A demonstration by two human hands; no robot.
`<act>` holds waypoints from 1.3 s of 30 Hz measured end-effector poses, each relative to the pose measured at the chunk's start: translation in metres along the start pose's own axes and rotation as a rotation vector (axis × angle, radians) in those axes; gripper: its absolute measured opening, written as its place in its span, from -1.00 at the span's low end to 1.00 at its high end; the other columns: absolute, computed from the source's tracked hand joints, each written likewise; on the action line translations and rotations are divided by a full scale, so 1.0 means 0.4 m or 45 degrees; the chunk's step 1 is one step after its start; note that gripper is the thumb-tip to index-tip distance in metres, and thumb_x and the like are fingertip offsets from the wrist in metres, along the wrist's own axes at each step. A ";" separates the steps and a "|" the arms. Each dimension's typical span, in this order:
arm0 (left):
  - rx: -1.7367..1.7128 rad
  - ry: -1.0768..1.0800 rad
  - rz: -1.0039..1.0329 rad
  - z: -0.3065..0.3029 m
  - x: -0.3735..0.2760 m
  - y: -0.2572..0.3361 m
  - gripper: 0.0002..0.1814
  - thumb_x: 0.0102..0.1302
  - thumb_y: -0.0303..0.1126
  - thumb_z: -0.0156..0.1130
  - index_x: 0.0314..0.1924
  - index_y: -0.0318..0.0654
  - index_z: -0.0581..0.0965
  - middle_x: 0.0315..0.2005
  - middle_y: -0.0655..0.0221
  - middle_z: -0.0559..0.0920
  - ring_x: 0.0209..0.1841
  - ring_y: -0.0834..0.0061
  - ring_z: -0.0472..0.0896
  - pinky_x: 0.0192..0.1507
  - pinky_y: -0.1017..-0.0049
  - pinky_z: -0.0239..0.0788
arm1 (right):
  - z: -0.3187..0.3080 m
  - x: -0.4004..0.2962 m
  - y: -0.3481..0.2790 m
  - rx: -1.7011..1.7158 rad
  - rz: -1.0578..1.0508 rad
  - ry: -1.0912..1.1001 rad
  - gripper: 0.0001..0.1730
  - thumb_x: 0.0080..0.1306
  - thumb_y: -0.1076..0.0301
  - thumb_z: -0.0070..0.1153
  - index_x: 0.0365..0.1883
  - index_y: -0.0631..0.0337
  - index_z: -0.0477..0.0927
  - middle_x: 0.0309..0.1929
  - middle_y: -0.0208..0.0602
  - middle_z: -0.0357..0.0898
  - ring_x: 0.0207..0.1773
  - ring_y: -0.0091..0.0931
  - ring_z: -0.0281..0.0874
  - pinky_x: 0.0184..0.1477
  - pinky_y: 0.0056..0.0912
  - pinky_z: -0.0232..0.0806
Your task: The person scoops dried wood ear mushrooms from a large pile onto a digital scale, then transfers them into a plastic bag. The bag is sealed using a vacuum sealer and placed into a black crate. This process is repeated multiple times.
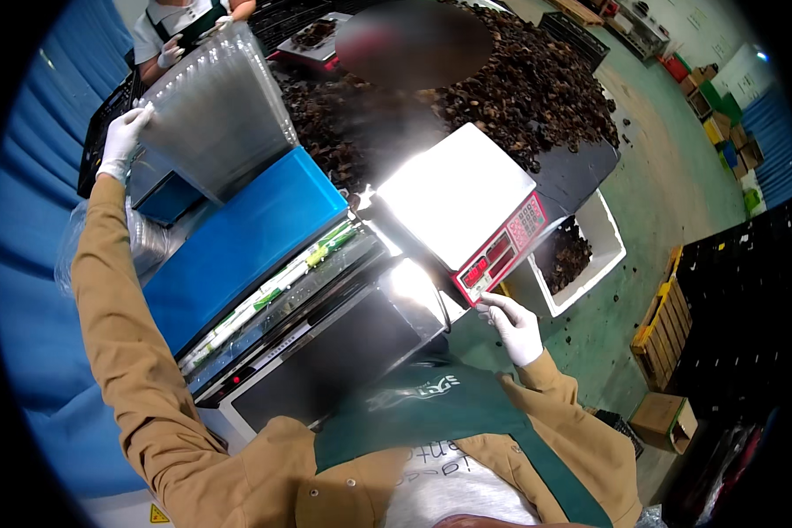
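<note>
My left hand point(125, 140), in a white glove, grips the near left edge of a tilted stack of clear plastic trays point(218, 109). The arm is stretched far out over a blue flat-topped surface point(251, 244). My right hand point(516, 328), also gloved, has its fingertips at the front corner of a red electronic scale point(501, 254), beside the lit red display. The fingers are slightly bent and hold nothing. Nothing rests on the scale's glaring metal plate point(459, 191). Below the blue surface sits a roll of printed green and white film point(270, 287).
A large heap of dark dried mushrooms point(541, 86) covers the table behind the scale. A white foam box point(604, 254) holding more stands at right. Another person's gloved hand point(170, 51) is near the trays' far side. A dark flat panel point(330, 356) lies before my apron.
</note>
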State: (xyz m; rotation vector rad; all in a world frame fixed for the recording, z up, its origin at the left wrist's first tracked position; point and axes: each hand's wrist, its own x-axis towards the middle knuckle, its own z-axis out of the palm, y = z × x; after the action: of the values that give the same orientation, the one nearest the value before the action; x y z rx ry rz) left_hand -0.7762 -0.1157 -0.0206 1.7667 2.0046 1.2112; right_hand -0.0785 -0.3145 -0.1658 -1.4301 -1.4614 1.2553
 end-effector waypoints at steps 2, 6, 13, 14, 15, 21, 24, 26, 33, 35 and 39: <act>-0.195 0.216 -0.044 -0.034 0.016 -0.003 -0.66 0.38 -0.15 0.24 -0.19 -0.32 0.70 -0.31 0.47 0.70 -0.25 0.68 0.56 -0.07 0.64 0.34 | -0.011 0.017 0.008 -0.002 -0.006 -0.023 -0.68 0.39 0.50 0.00 0.09 0.32 0.57 -0.08 -0.22 0.69 0.00 -0.54 0.63 0.07 -0.49 0.41; -0.588 0.682 0.162 0.137 -0.063 0.207 -0.77 0.41 -0.29 0.22 -0.13 -0.31 0.67 -0.24 0.42 0.71 -0.24 0.61 0.61 -0.09 0.59 0.43 | -0.069 0.008 0.024 -0.039 0.052 0.001 -0.68 0.39 0.49 0.00 0.08 0.33 0.58 -0.08 -0.22 0.69 -0.03 -0.55 0.64 0.05 -0.49 0.43; 0.342 -0.026 1.189 0.643 -0.405 0.618 -0.93 -0.08 -0.44 0.26 -0.57 -0.06 0.53 -0.57 0.36 0.54 -0.45 0.34 0.54 -0.31 0.32 0.40 | -0.144 0.203 -0.010 0.019 -0.198 0.118 -0.70 0.39 0.55 -0.02 0.07 0.36 0.58 -0.11 -0.24 0.68 -0.08 -0.57 0.63 -0.04 -0.52 0.46; 0.349 -0.191 1.069 0.741 -0.445 0.589 -0.93 -0.08 -0.44 0.24 -0.58 -0.08 0.51 -0.58 0.36 0.53 -0.42 0.32 0.55 -0.28 0.29 0.41 | -0.157 0.263 -0.032 0.110 -0.279 0.162 -0.71 0.39 0.54 0.01 0.06 0.36 0.58 -0.10 -0.24 0.68 -0.08 -0.57 0.63 -0.05 -0.52 0.46; 0.607 -0.426 0.972 0.811 -0.479 0.591 -0.96 -0.05 -0.46 0.22 -0.53 -0.12 0.56 -0.53 0.30 0.58 -0.34 0.28 0.58 -0.18 0.30 0.42 | -0.171 0.334 -0.056 0.197 -0.355 0.208 -0.72 0.39 0.52 0.03 0.04 0.36 0.59 -0.10 -0.23 0.67 -0.08 -0.57 0.62 -0.06 -0.52 0.46; 0.388 -0.616 0.772 0.947 -0.550 0.624 -0.79 0.12 -0.20 0.33 -0.31 -0.10 0.56 -0.46 0.37 0.55 -0.23 0.30 0.55 0.14 0.25 0.29 | -0.155 0.920 -0.139 -0.344 -0.876 0.074 -0.75 0.32 0.34 0.15 -0.05 0.13 0.67 -0.09 -0.23 0.66 -0.07 -0.36 0.63 0.03 -0.39 0.43; 0.298 -0.509 0.479 0.937 -0.541 0.695 -0.70 0.13 -0.17 0.39 -0.16 -0.09 0.61 -0.39 0.41 0.59 -0.18 0.33 0.56 0.21 0.23 0.24 | -0.063 1.177 -0.169 -0.643 -0.803 -0.055 -0.72 0.29 0.21 0.17 -0.06 0.01 0.67 -0.11 -0.27 0.64 -0.03 -0.26 0.59 0.02 -0.26 0.42; 0.293 -0.455 0.261 0.956 -0.534 0.743 -0.70 0.14 -0.27 0.38 -0.12 -0.12 0.62 -0.28 0.39 0.62 -0.11 0.32 0.56 0.23 0.23 0.22 | 0.003 1.315 -0.116 -0.852 -0.817 -0.124 -0.71 0.28 0.17 0.17 -0.06 -0.02 0.67 -0.11 -0.28 0.63 -0.03 -0.25 0.59 0.01 -0.22 0.43; 0.248 -0.102 -0.053 1.065 -0.457 0.859 -0.68 0.10 -0.44 0.37 -0.09 -0.13 0.61 -0.16 0.35 0.64 -0.02 0.27 0.56 0.23 0.20 0.26 | -0.092 1.372 -0.111 -0.585 -0.678 -0.301 -0.74 0.27 0.22 0.14 -0.08 -0.06 0.67 -0.09 -0.35 0.66 -0.05 -0.32 0.63 0.03 -0.28 0.44; 0.226 -0.112 -0.046 1.112 -0.397 0.862 -0.73 0.16 -0.42 0.32 -0.10 -0.20 0.61 -0.15 0.28 0.65 -0.03 0.22 0.58 0.19 0.23 0.29 | -0.211 1.394 -0.083 -0.472 -0.627 -0.444 -0.76 0.30 0.22 0.10 -0.10 -0.05 0.69 -0.07 -0.32 0.67 -0.03 -0.35 0.63 0.06 -0.33 0.43; 0.082 -0.107 -0.078 1.220 -0.281 0.903 -0.75 0.19 -0.41 0.28 -0.11 -0.27 0.60 -0.13 0.19 0.64 -0.04 0.17 0.59 0.07 0.32 0.38 | -0.301 1.409 -0.119 -0.660 -0.886 -0.486 -0.74 0.32 0.18 0.10 -0.08 -0.05 0.68 -0.04 -0.34 0.65 0.01 -0.33 0.61 0.08 -0.32 0.43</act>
State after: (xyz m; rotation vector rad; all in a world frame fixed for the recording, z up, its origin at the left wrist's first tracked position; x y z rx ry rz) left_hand -0.1747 -0.0248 -0.1265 1.7413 2.0549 1.0480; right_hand -0.0445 0.2628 -0.1622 -0.8328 -2.4031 0.7452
